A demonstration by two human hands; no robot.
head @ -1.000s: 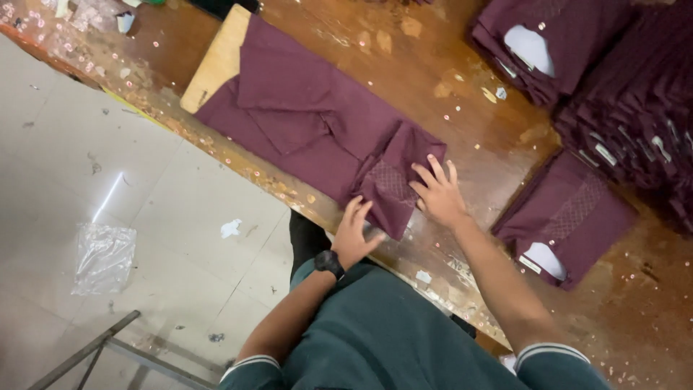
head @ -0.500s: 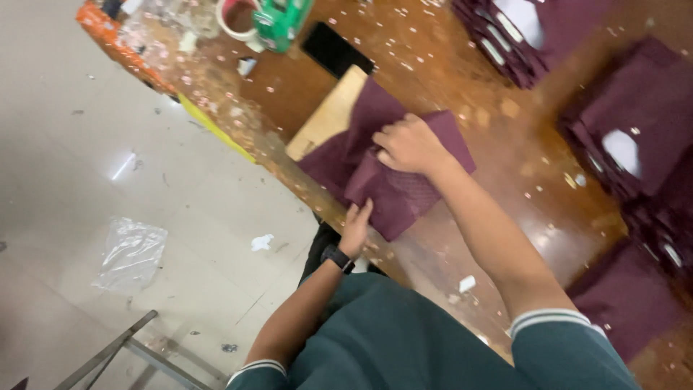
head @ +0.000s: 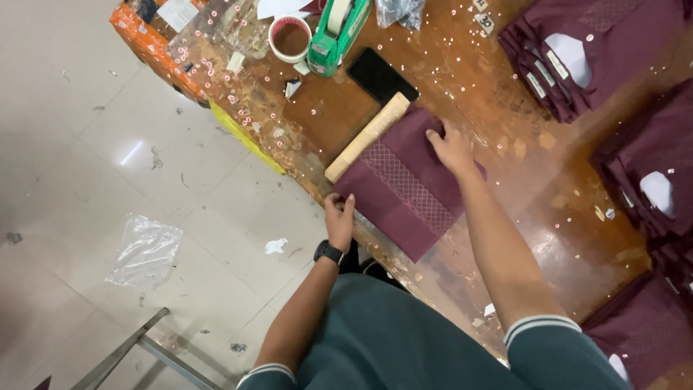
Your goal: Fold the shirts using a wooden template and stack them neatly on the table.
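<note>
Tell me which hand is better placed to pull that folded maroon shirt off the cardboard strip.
Right, probably. The right hand lies flat on top of the folded maroon shirt, close to the cardboard strip. The left hand only pinches the shirt's near corner at the table edge.

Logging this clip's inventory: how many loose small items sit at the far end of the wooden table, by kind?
Green tape dispenser: 1
Black flat phone: 1
Round white cup of brown liquid: 1
Pale wooden board: 1
Total: 4

A dark phone screen (head: 382, 75) lies on the bench just beyond the fingers; white labels (head: 575, 58) show on folded maroon stacks farther right.
</note>
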